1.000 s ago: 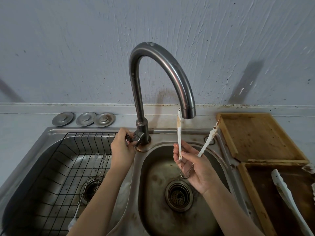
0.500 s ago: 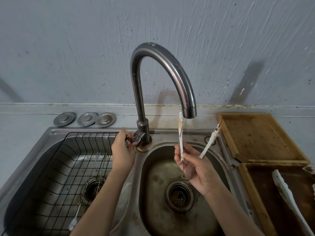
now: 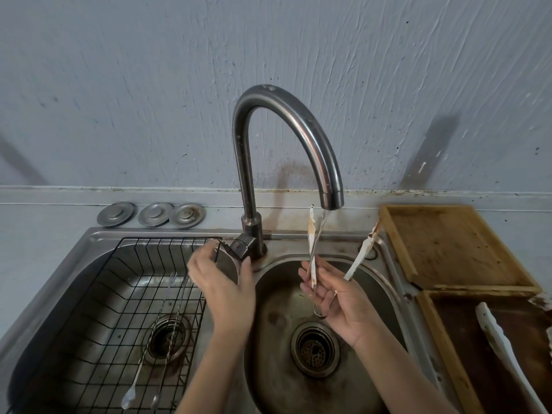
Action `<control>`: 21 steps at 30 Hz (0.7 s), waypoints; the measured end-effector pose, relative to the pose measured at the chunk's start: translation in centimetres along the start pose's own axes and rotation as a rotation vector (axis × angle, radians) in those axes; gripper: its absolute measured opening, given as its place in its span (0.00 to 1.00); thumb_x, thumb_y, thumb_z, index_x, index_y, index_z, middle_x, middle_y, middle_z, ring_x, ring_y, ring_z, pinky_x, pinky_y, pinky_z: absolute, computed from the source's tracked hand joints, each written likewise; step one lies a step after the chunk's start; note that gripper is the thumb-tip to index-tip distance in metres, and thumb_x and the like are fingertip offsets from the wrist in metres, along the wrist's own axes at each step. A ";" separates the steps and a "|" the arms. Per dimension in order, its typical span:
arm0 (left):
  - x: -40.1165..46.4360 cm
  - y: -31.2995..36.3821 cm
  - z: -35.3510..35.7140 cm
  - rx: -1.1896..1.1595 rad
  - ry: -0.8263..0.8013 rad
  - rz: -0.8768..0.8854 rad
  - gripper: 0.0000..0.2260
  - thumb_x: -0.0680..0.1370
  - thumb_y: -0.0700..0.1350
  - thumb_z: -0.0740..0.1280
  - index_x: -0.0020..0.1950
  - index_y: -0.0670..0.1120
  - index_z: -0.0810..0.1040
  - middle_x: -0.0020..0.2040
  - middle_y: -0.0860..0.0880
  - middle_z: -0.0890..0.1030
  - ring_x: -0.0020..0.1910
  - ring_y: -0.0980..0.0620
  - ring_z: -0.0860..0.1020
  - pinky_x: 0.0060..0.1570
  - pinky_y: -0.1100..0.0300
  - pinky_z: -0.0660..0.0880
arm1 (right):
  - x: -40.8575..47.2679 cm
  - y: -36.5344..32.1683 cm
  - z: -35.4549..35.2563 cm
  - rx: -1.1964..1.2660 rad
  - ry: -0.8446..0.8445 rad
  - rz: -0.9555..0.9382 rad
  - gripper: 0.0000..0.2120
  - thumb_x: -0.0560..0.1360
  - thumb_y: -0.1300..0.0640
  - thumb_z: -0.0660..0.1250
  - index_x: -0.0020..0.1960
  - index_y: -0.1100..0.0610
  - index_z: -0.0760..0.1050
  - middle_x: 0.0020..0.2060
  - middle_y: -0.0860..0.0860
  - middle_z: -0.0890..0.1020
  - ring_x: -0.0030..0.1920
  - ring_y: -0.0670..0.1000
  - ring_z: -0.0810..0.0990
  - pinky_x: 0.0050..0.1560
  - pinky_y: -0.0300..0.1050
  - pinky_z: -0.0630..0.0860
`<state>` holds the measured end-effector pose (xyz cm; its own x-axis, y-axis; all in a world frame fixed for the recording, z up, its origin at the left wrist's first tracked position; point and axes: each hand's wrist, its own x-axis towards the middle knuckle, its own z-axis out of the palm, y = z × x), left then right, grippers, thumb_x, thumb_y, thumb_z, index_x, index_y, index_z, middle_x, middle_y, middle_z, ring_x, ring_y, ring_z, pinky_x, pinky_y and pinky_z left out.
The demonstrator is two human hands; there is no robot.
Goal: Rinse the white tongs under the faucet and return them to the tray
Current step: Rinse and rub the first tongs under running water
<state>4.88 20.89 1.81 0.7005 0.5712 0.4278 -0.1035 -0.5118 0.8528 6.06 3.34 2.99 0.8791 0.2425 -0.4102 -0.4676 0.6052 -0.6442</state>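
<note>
Rinsing is only starting: a thin stream runs from the faucet [image 3: 298, 138] spout; the return to the tray [image 3: 442, 348] remains.

Your left hand [image 3: 221, 282] sits at the faucet handle [image 3: 239, 248], fingers loosely curled and apart around it. Whether they press on it, I cannot tell.

The white tongs [image 3: 312, 252] stand upright over the right basin [image 3: 268, 354], arms spread in a V. The left arm meets the stream just under the spout; the right arm tilts clear of it, stained tip unrinsed.

Your right hand [image 3: 337, 300] holds the tongs near the hinge ring, palm up, fingers pinched on the left arm, the rest half open.

A second white utensil [image 3: 504, 351] lies in the tray, well apart.
</note>
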 end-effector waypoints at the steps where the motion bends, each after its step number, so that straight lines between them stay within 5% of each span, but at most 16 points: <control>1: -1.0 0.8 0.2 -0.006 -0.013 0.062 0.22 0.70 0.37 0.72 0.61 0.45 0.69 0.58 0.48 0.72 0.58 0.48 0.72 0.58 0.52 0.71 | 0.1 0.1 0.2 -0.027 0.013 -0.006 0.12 0.75 0.65 0.62 0.47 0.58 0.83 0.47 0.55 0.85 0.50 0.52 0.83 0.51 0.45 0.79; 4: -2.9 2.4 1.0 -0.208 -0.385 -0.149 0.08 0.75 0.38 0.67 0.51 0.50 0.77 0.45 0.57 0.81 0.45 0.59 0.79 0.45 0.65 0.76 | 0.2 0.5 1.2 -0.055 0.014 -0.003 0.10 0.72 0.64 0.65 0.48 0.56 0.83 0.44 0.53 0.86 0.43 0.49 0.84 0.44 0.42 0.76; 7: -3.4 3.2 1.4 -0.590 -0.738 -0.651 0.08 0.78 0.38 0.63 0.52 0.43 0.82 0.37 0.47 0.82 0.32 0.54 0.78 0.29 0.67 0.74 | -0.3 0.7 1.7 -0.122 -0.022 0.004 0.10 0.72 0.61 0.65 0.51 0.56 0.82 0.36 0.53 0.82 0.31 0.49 0.78 0.27 0.39 0.72; 9: -3.2 3.3 1.3 -0.775 -0.794 -0.802 0.09 0.78 0.35 0.63 0.54 0.38 0.81 0.38 0.42 0.84 0.33 0.52 0.81 0.32 0.64 0.78 | -0.5 1.0 1.3 -0.131 -0.016 -0.001 0.10 0.74 0.61 0.64 0.51 0.57 0.82 0.34 0.54 0.81 0.30 0.49 0.77 0.25 0.38 0.72; 14: -2.2 3.5 0.6 -0.681 -0.904 -0.754 0.06 0.73 0.34 0.69 0.45 0.43 0.84 0.37 0.44 0.85 0.33 0.51 0.82 0.35 0.61 0.79 | -1.2 1.1 1.0 -0.170 -0.063 0.004 0.15 0.67 0.58 0.68 0.53 0.58 0.82 0.38 0.55 0.82 0.34 0.51 0.78 0.31 0.43 0.74; 21: -1.6 4.2 0.9 -0.510 -1.006 -0.721 0.09 0.74 0.50 0.69 0.39 0.45 0.80 0.32 0.49 0.82 0.29 0.57 0.80 0.28 0.66 0.76 | -1.7 0.7 1.0 -0.191 -0.151 0.040 0.15 0.69 0.62 0.66 0.55 0.62 0.80 0.41 0.59 0.82 0.39 0.55 0.80 0.39 0.50 0.77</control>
<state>3.95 17.20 4.43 0.8988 -0.2200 -0.3792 0.4112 0.1228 0.9033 4.36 4.14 3.83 0.8569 0.3825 -0.3457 -0.4983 0.4423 -0.7457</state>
